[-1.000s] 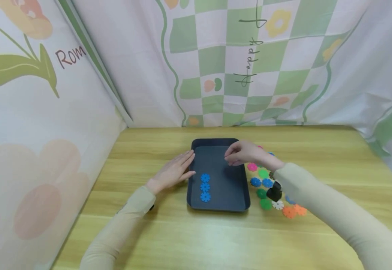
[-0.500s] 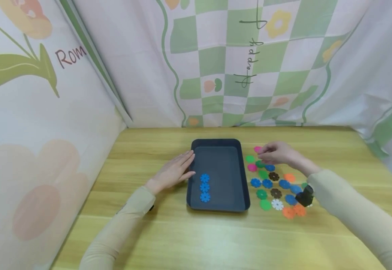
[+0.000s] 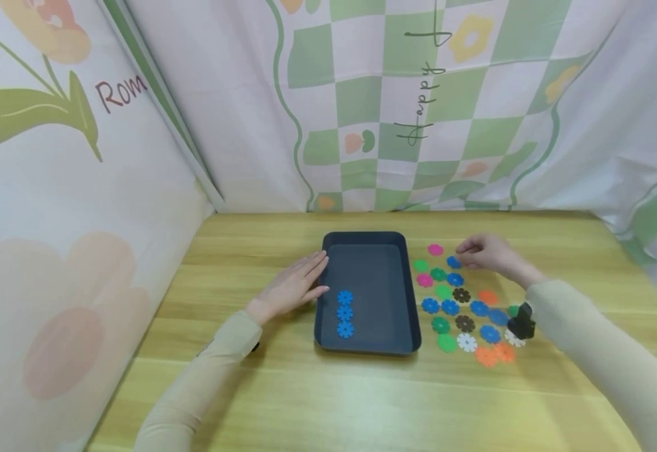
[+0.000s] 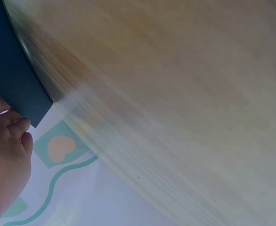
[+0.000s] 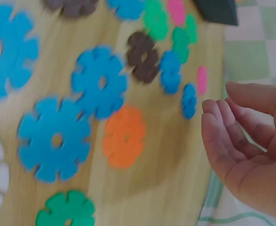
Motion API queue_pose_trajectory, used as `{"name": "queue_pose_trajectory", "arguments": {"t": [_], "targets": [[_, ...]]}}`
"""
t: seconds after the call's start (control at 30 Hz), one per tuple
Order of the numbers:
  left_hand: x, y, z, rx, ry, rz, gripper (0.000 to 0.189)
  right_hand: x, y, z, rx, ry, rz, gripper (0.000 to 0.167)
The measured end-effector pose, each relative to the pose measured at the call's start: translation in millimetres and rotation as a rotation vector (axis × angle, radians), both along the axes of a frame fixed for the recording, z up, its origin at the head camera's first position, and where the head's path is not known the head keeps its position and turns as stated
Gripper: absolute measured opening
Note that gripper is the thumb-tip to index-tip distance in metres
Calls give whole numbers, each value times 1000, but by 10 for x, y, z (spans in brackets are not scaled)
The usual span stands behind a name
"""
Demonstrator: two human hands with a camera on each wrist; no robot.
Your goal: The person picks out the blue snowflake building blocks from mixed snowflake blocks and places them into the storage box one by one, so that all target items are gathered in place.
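Observation:
My left hand [image 3: 291, 285] lies along the left side of a dark grey tray [image 3: 367, 238], fingers extended against its rim. In the left wrist view the fingers of that hand [image 4: 8, 150] touch the tray wall [image 4: 15, 61]. Three blue snowflake discs [image 3: 344, 312] form a column inside the tray. My right hand [image 3: 488, 254] hovers at the far side of the loose discs, fingertips beside a blue snowflake disc [image 3: 453, 262]. From the right wrist, a gap shows between thumb and fingers of the hand [image 5: 251, 132], with that blue disc [image 5: 189, 101] just apart from them.
Several more snowflake discs lie spread right of the tray, among them pink [image 3: 435, 250], brown [image 3: 461, 295], white [image 3: 466, 342] and orange [image 3: 487, 356] ones. A patterned curtain [image 3: 357, 107] hangs behind the wooden table [image 3: 362, 402].
My right hand has gone from above the tray to the right, past the pink disc, to the far blue disc. The left hand stays at the tray's rim.

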State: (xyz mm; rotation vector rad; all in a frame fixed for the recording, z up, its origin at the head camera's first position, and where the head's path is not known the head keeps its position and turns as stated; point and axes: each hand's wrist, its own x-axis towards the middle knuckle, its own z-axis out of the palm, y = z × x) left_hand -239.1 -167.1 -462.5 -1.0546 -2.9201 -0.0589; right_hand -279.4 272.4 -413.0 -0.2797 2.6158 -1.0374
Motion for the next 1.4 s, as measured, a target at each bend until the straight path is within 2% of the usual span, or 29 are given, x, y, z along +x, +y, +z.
{"name": "queue_pose_trajectory", "arguments": {"t": [0.17,0.33,0.8,1.27,1.4], "targets": [[-4,5,-3,-3,1,-3,69,-34,77,-101,107,92,30,34],[-8,9,-1,-7,-3,0,69,-83,98,-168,137,121,25,35],[1,20,0,-3,9,-8,69,-111,52,-222,187,117,41,37],[13,7,11,2,-10,-4,69,-96,34,-240,172,126,18,33],[1,-2,6,-3,-15,3,69,-86,43,-237,116,98,20,28]]}}
